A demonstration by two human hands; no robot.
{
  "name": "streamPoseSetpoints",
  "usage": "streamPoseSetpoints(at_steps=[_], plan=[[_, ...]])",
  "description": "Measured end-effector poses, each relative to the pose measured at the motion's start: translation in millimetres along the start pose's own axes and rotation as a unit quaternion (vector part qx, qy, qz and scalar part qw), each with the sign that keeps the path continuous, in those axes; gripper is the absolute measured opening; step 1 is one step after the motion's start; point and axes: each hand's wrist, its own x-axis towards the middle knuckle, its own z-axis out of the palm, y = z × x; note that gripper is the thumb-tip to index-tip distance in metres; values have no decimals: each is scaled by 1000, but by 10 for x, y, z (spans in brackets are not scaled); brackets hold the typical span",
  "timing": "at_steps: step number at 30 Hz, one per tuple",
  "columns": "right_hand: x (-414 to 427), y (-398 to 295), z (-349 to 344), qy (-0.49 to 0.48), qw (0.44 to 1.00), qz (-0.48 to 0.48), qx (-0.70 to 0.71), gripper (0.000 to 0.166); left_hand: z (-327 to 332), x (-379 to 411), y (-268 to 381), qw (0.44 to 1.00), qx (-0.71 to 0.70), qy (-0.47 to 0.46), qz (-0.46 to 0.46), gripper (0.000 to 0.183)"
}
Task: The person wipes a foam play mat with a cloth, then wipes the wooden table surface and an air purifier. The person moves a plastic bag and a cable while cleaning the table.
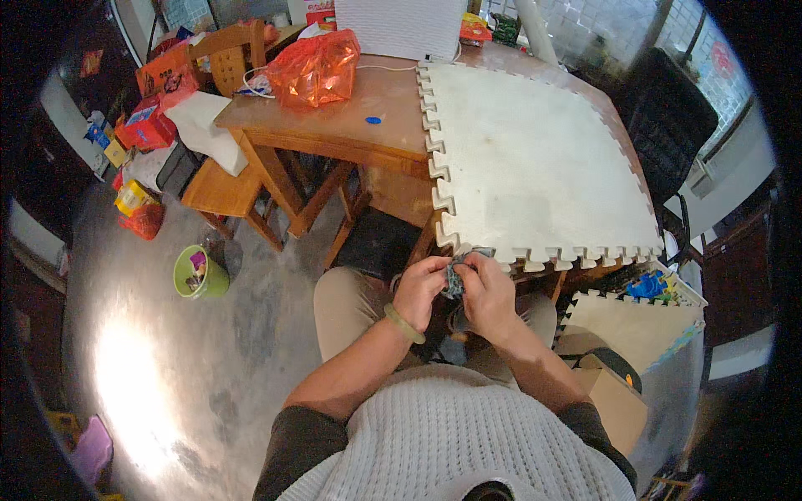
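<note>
Both of my hands meet over my lap, just in front of the near edge of a white foam mat (539, 156) with interlocking teeth. Between them is a small bunched grey-blue patterned cloth (453, 283). My left hand (421, 291), with a pale bangle at the wrist, pinches its left side. My right hand (487, 293) grips it from the right, thumb on top. A grey fold of the cloth shows above the fingers against the mat's edge. Most of the cloth is hidden by my fingers, so its full shape cannot be made out.
The mat lies on a wooden table (326, 134), which also bears an orange plastic bag (316, 69) and a blue oval piece (373, 120). A green bin (216, 278) stands on the floor at left. At right are another foam mat (617, 325) and a cardboard box (614, 401).
</note>
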Motion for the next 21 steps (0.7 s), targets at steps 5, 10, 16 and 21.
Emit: streamPoseSetpoints(at_steps=[5,10,16,21], plan=[[-71,6,-199,9,999,-39,-34,24,114,-86,83,999,7,35,-3,23],[58,205,-503,98,990,-13,-100,31,119,-74,114,999,-8,-26,-18,31],[249,886,-738,75,952,168,-245,31,312,-46,196,995,70,-54,-53,34],[40,439,-36,-25,974,141,-178,21,202,79,91,994,101,-31,-30,34]])
